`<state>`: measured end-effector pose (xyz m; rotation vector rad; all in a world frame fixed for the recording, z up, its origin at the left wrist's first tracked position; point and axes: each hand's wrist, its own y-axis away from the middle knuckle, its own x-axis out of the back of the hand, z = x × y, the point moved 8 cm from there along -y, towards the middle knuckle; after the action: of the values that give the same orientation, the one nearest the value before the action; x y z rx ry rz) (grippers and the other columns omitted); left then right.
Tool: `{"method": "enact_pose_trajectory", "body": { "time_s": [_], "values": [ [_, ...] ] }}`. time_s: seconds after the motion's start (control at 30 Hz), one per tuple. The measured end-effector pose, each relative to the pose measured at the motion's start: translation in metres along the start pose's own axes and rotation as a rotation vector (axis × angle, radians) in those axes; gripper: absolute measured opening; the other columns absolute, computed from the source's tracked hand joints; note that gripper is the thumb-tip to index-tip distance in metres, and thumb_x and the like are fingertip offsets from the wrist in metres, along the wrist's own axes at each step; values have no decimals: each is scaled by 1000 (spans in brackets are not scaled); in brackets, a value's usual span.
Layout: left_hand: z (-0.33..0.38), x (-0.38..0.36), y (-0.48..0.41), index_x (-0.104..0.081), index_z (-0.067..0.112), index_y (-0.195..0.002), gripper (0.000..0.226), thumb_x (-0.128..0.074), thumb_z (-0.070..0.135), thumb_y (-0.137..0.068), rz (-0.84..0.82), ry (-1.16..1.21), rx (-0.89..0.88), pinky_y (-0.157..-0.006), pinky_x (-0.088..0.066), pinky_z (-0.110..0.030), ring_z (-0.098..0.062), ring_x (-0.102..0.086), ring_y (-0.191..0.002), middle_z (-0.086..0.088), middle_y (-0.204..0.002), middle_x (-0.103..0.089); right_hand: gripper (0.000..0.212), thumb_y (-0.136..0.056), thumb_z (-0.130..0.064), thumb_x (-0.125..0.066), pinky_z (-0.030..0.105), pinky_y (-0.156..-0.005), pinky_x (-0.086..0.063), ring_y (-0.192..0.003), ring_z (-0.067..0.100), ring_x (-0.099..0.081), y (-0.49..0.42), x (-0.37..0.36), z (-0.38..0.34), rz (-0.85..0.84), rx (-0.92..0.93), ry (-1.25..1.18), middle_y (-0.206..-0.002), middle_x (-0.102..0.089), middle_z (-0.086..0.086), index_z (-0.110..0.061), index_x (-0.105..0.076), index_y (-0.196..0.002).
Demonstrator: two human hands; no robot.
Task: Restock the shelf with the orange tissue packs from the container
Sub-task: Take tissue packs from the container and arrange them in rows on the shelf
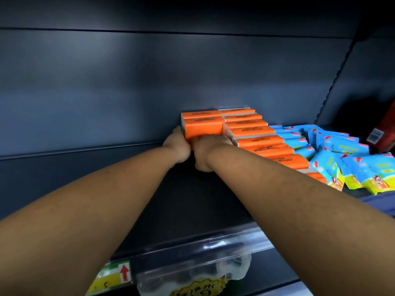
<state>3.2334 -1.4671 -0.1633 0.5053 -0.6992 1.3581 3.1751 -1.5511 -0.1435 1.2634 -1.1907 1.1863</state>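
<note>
Two orange tissue packs [202, 124] stand stacked side by side at the back of the dark shelf [192, 199], against its rear wall. My left hand [177, 146] holds their left side, fingers reaching behind the edge. My right hand [208, 150] grips their front lower edge, its fingers curled on the pack. Right beside them a row of several more orange tissue packs [260, 139] runs from the back wall toward the front. The container is out of view.
Blue and yellow wipe packets [342, 159] lie in a loose pile right of the orange row. A red box [384, 133] stands at the far right. A price rail [181, 259] with a yellow tag [113, 276] lines the shelf front.
</note>
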Motion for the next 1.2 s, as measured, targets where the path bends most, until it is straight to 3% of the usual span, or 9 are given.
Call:
{"method": "enact_pose_trajectory", "body": {
  "time_s": [0.13,0.3,0.43,0.53,0.63,0.7,0.8,1.03,1.2],
  "values": [
    [-11,22,33,-40,16,-138,60,-64,23,-84,-39,-140,-26,-93,-50,-36,-27,-59,-111,-10,-126,-58,42,-87,-36,-57,35,-76,-43,-108,32,-59,24,18,0,56,-3,-85,-120,-60,9,-16,-53,-124],
    [-26,79,96,-37,21,-143,68,-67,35,-84,-161,-504,-40,-100,-44,-33,-24,-51,-123,-7,-139,-49,51,-89,-47,-56,35,-92,-42,-118,32,-52,76,40,-7,84,-13,-216,-120,-61,11,-15,-49,-129],
    [-30,131,156,-39,21,-141,64,-65,40,-85,-162,-553,-47,-96,-44,-30,-23,-51,-120,-5,-136,-50,49,-89,-47,-60,25,-83,-39,-113,28,-56,121,47,-33,72,44,-257,-122,-60,5,-17,-50,-126],
    [-38,160,204,-43,22,-136,60,-65,42,-85,-140,-563,-45,-96,-45,-32,-24,-53,-115,-5,-128,-54,50,-85,-46,-64,33,-93,-46,-110,26,-57,153,44,-66,72,128,-296,-120,-60,8,-16,-51,-123],
    [-51,172,254,-47,23,-132,55,-65,42,-84,-143,-544,-47,-92,-47,-33,-20,-55,-104,0,-118,-56,50,-85,-46,-64,37,-93,-46,-109,25,-56,186,32,-97,28,195,-303,-119,-56,7,-18,-51,-123],
    [-66,170,287,-48,23,-129,50,-65,41,-85,-178,-530,-40,-88,-47,-32,-17,-54,-98,1,-115,-56,49,-86,-46,-64,36,-91,-47,-108,25,-56,208,17,-114,-9,213,-312,-118,-56,5,-19,-51,-124],
    [-93,160,328,-50,24,-124,46,-65,40,-83,-214,-537,-5,-89,-47,-33,-21,-57,-106,0,-117,-56,46,-84,-44,-64,36,-89,-48,-107,25,-57,238,-15,-133,-45,226,-308,-115,-58,5,-19,-52,-121],
    [-157,104,396,-46,25,-132,55,-63,40,-82,-414,-517,136,-89,-50,-36,-21,-57,-110,-1,-125,-56,45,-84,-41,-64,34,-89,-48,-109,22,-56,296,-102,-168,-262,239,-308,-122,-57,3,-22,-52,-123],
    [-188,58,431,-46,25,-133,57,-60,38,-79,-568,-519,176,-93,-48,-37,-26,-54,-114,-5,-128,-52,62,-80,-48,-65,34,-97,-43,-120,27,-51,329,-166,-178,-506,250,-188,-132,-52,5,-20,-47,-133]
  ]
}}
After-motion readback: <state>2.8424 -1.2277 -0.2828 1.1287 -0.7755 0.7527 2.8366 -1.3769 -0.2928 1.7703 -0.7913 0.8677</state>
